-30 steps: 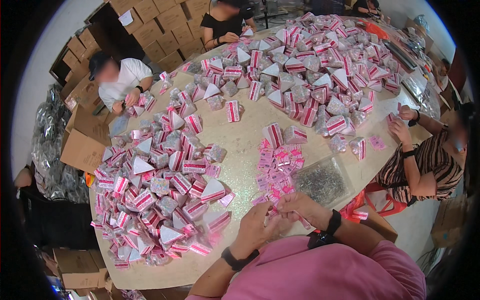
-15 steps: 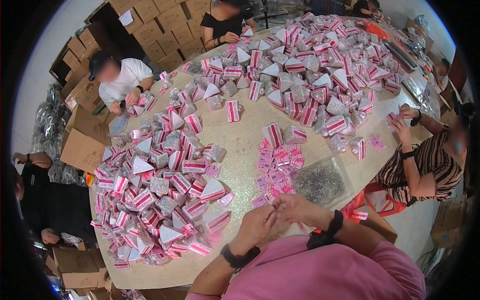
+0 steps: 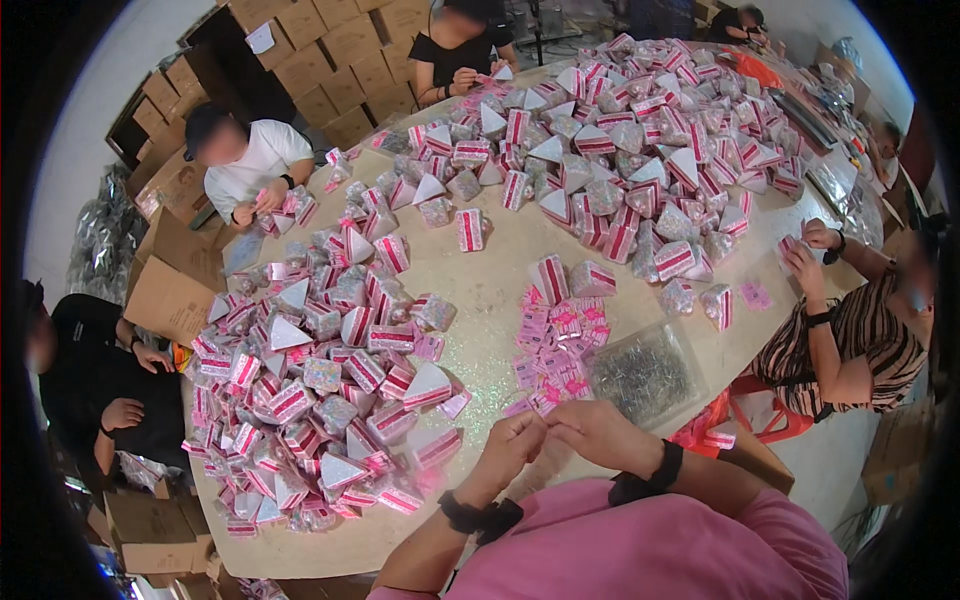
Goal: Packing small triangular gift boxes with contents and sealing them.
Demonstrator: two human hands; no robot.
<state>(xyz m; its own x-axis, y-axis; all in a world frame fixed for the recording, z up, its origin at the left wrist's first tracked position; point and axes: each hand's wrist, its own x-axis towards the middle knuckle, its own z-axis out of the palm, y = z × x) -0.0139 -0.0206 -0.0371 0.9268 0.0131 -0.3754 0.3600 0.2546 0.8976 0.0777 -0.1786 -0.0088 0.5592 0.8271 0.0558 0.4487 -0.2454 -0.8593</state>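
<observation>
My left hand (image 3: 511,445) and my right hand (image 3: 607,432) meet at the near edge of the table, fingertips pinched together. Whatever they hold is hidden by the fingers. Just beyond them lies a loose heap of small pink tags (image 3: 553,345). Right of the tags, close to my right hand, a clear shallow tray (image 3: 697,372) holds a mass of thin metal pins (image 3: 642,370). Two wrapped cake-slice-shaped pieces, white with pink bands, stand behind the tags; one is this wedge (image 3: 592,279). To the left, a pile of similar wrapped wedges (image 3: 320,375) comes near my left forearm.
A larger pile of wedges (image 3: 640,150) covers the far side of the pale table (image 3: 470,290). Several people work around it, one in a striped top (image 3: 850,340) at the right. Cardboard boxes (image 3: 175,295) stand at the left and back. A red stool (image 3: 775,415) is at the right.
My hands stay pinched together and shift slightly left and down. At the left, the person in black has turned toward the table, hands now nearer its edge.
</observation>
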